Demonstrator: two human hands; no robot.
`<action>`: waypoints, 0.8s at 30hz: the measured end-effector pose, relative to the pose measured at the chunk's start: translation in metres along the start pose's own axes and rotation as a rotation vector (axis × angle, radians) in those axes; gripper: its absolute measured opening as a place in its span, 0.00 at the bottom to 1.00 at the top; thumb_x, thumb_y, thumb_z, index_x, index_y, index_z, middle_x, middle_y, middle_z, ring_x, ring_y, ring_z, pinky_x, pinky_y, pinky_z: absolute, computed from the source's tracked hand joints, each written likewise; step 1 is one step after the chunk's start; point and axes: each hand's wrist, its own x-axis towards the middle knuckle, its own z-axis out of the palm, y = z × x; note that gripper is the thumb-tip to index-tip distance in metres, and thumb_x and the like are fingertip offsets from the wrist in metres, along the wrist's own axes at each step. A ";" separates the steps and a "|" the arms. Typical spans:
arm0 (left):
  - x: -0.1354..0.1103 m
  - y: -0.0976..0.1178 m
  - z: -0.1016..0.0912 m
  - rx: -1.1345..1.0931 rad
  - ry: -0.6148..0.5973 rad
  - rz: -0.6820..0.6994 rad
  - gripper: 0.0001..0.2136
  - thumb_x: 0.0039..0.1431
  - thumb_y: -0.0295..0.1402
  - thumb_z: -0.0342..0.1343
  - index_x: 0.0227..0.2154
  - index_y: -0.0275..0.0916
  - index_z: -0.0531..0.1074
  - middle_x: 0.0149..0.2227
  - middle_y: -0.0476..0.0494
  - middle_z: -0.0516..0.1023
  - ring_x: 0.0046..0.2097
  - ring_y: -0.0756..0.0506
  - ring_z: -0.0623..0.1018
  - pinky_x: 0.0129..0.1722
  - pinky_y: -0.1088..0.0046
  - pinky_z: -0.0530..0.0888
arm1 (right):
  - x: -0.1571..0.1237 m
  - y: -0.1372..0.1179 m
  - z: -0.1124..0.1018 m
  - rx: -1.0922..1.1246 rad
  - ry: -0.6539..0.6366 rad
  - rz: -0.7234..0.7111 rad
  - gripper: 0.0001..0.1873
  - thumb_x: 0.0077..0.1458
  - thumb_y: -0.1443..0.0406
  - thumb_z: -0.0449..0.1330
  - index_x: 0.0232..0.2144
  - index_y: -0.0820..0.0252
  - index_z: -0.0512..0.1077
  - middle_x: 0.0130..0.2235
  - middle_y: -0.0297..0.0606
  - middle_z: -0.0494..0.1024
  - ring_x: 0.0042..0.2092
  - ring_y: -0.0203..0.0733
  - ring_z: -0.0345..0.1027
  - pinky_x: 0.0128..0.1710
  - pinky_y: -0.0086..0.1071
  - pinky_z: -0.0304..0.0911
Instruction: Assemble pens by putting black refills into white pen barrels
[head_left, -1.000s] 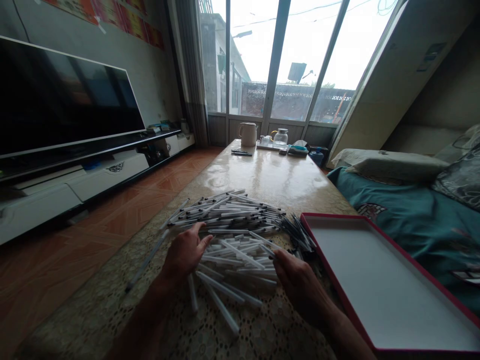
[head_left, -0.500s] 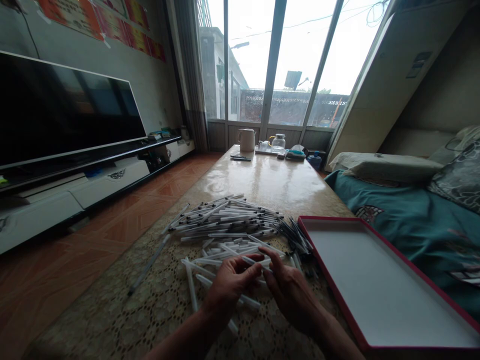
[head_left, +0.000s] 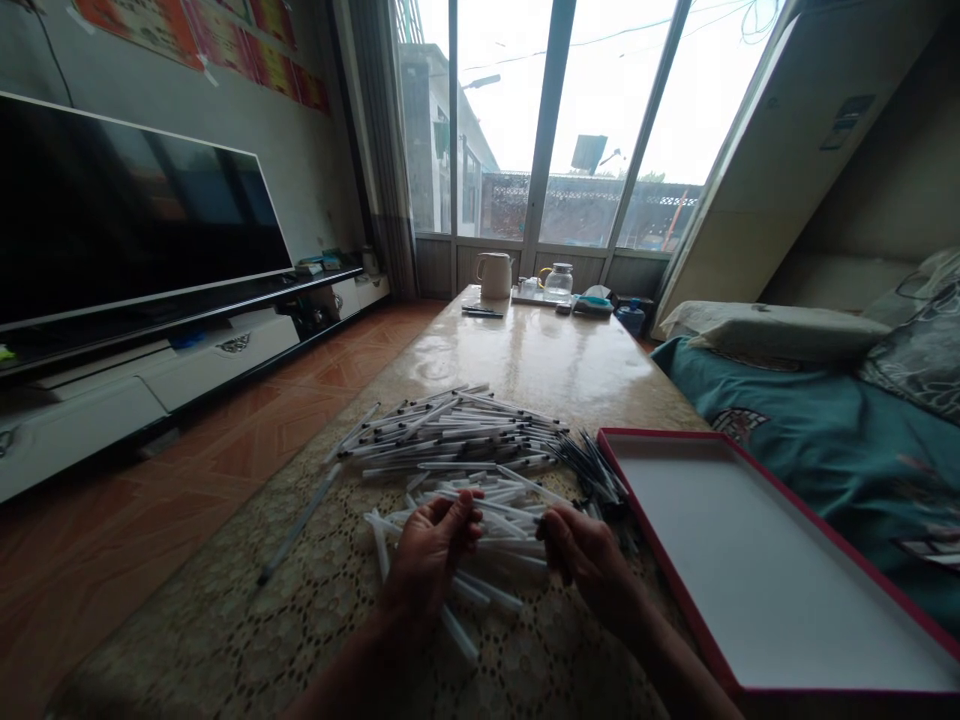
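Observation:
My left hand is closed, thumb against fingers, on one end of a white pen barrel. The barrel slants across to my right hand, whose fingers are pinched at its dark end; what exactly they grip there is partly hidden. Beneath and between the hands lie loose white pen barrels. Beyond them spreads a large heap of white pens with dark ends. A bundle of thin dark refills lies to the right, beyond my right hand.
A shallow red-rimmed tray with a white inside lies at the right. A single pen is off to the left on the patterned table. At the far end stand a beige pitcher, a glass jar and a tissue pack.
My hands have moved apart, the left one leftward and the right one slightly rightward. The right fingers, partly extended before, are now pinched, with the pen barrel spanning the gap.

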 end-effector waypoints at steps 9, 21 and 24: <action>0.001 0.000 -0.002 0.018 0.011 0.034 0.18 0.32 0.40 0.71 0.25 0.33 0.78 0.19 0.51 0.75 0.19 0.56 0.71 0.17 0.85 0.68 | 0.000 -0.002 0.000 -0.047 0.008 -0.086 0.16 0.61 0.57 0.50 0.27 0.61 0.68 0.23 0.31 0.66 0.25 0.33 0.59 0.25 0.25 0.56; -0.001 0.002 0.003 0.029 0.013 0.057 0.18 0.33 0.40 0.71 0.26 0.32 0.78 0.19 0.50 0.75 0.19 0.55 0.71 0.18 0.84 0.68 | -0.001 -0.002 0.001 -0.081 0.021 -0.050 0.18 0.63 0.58 0.47 0.25 0.60 0.66 0.22 0.31 0.67 0.24 0.33 0.60 0.25 0.26 0.55; 0.000 0.002 0.002 0.027 0.028 0.070 0.19 0.31 0.40 0.71 0.25 0.32 0.78 0.19 0.50 0.75 0.19 0.56 0.71 0.17 0.84 0.68 | -0.001 -0.003 0.000 -0.089 0.049 -0.059 0.10 0.60 0.59 0.53 0.32 0.60 0.67 0.26 0.33 0.70 0.27 0.35 0.63 0.27 0.26 0.57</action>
